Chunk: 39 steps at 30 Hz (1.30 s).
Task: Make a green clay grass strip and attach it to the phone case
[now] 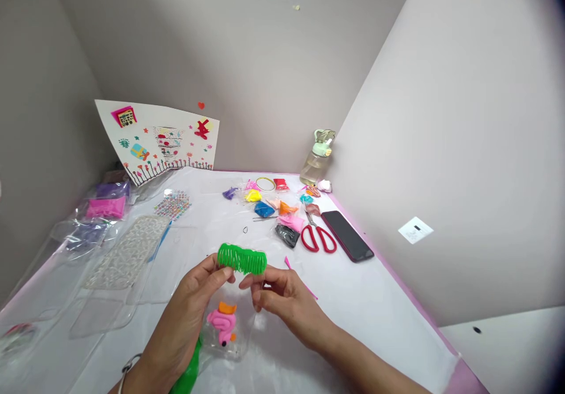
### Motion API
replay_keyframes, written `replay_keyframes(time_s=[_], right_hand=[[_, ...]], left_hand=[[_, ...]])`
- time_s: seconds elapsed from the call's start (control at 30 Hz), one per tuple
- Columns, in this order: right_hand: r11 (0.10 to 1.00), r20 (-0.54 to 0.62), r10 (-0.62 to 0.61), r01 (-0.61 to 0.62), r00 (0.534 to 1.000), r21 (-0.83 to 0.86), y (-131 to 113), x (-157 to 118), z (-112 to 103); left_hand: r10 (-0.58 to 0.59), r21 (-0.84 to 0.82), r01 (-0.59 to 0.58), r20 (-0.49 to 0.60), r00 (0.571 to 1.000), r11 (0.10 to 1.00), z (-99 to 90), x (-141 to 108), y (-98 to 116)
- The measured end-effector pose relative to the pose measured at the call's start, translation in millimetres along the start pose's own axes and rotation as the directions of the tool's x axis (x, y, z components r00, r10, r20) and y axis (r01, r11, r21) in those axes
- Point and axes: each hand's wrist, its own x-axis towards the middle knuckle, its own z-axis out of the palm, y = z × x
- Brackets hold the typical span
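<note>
Gripping the left edge of a clear plastic piece [242,342], our left hand [194,291] has its thumb clamped in front and fingers tucked behind. Our right hand [282,300] curls at the opposite edge, fingers bent against it; we cannot tell whether its thumb presses on the plastic or stands apart. The clear plastic piece sits between our two hands, above the near part of the white-covered table [357,329]. Across its far end runs a bright green clay strip [242,259], its face scored into fine upright ridges that fray into a fringe along the lower edge. Nearer us is a pink clay figure [222,321], smooth and coiled in plump folds (a small black dot marks its near end), with a curved orange clay piece [227,308] at its top.

Under our left wrist bulges a glossy green packet [188,373]. Ahead of our right hand we see scissors [310,238] with looped red handles, just beside a flat black phone [347,235], and a crinkled packet of black clay [288,235]. A thin pink stick [309,285] slants near our right fingers. Further left, glittering rhinestones [173,204] lie in rows near a bumpy translucent sheet [126,253].
</note>
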Motion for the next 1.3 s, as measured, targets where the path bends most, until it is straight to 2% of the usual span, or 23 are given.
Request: replay_keyframes(time_s=[0.4, 1.03, 1.3], right_hand=[[1.000, -0.013, -0.016, 0.016, 1.000, -0.009, 2.0, 0.2, -1.6], [1.000, 0.003, -0.016, 0.016, 1.000, -0.002, 1.6, -1.2, -1.2], [1.000, 0.003, -0.023, 0.023, 1.000, -0.004, 2.7, 0.0, -2.8]], left_hand=[[0.032, 0.015, -0.032, 0.017, 0.999, 0.999, -4.5, -1.6, -1.4], [0.035, 0.018, -0.034, -0.025, 0.999, 0.999, -2.0, 1.8, -0.2], [0.047, 0.014, -0.048, 0.015, 0.999, 0.999, -2.3, 0.1, 1.5]])
